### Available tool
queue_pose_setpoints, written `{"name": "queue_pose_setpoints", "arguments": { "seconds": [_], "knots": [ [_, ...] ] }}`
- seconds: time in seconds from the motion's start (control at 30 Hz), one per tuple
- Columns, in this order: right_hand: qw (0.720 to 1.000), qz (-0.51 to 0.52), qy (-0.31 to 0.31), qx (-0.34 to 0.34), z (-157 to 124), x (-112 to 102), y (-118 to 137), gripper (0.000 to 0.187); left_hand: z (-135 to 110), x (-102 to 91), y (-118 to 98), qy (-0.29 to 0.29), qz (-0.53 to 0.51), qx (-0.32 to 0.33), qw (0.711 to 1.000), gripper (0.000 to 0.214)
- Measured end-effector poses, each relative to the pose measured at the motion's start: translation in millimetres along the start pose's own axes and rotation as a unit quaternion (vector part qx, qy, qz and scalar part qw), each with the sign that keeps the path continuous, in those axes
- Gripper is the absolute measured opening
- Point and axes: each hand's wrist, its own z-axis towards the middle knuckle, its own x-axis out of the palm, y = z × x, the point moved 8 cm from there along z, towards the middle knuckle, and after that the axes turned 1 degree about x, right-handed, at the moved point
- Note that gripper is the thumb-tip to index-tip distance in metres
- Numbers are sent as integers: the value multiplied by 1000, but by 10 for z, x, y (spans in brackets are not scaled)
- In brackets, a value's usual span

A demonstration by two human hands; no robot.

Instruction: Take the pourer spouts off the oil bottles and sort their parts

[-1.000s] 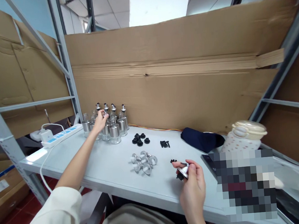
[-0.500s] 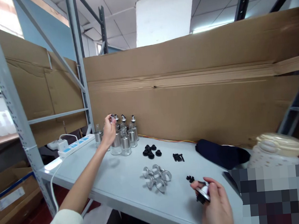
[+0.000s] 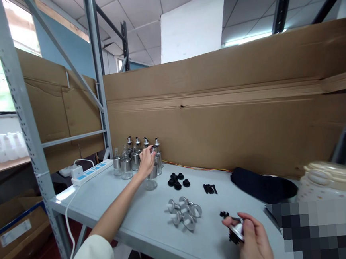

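My left hand [image 3: 146,162] reaches out over the grey table [image 3: 115,198] and is closed round a small glass bottle [image 3: 151,178] with a metal collar, at the right of a group of several such bottles [image 3: 130,158]. My right hand [image 3: 253,241] is near the front edge, fingers closed on a silver spout cap [image 3: 236,231] with a black base. A cluster of silver caps [image 3: 184,212] lies between the hands. Black plugs [image 3: 177,180] and small black pieces [image 3: 210,188] lie further back.
A white power strip [image 3: 88,173] with a cable lies at the table's left end. A dark cloth [image 3: 263,186] and a cream lidded container [image 3: 329,181] are at the right. Brown cardboard [image 3: 235,120] lines the back. Grey rack posts [image 3: 22,117] stand at left.
My left hand has moved right from the bottle group with one bottle in its grip, drawing it toward me. The right hand keeps its cap. The view has tilted upward.
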Motion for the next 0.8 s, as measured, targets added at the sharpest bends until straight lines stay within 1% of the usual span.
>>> {"name": "queue_pose_setpoints", "arguments": {
  "seconds": [0.17, 0.3, 0.47, 0.7, 0.8],
  "knots": [
    [1000, -9, 6, -11, -31, 22, 38, 51, 13, 68, 112, 4, 46, -16, 999, 37],
    [1000, -8, 4, -6, -34, 20, 43, 51, 60, 26, 164, 0, 85, -21, 996, 35],
    [1000, 2, 7, -25, -71, 49, 113, 49, 80, -38, 256, -7, 119, -30, 992, 36],
    [1000, 13, -3, -26, -130, 68, 182, 46, 34, -48, 260, -19, 110, -37, 993, 39],
    [999, 17, -7, -30, -126, 61, 206, 45, -25, -135, 227, -45, 100, -70, 991, 44]
  ]
}}
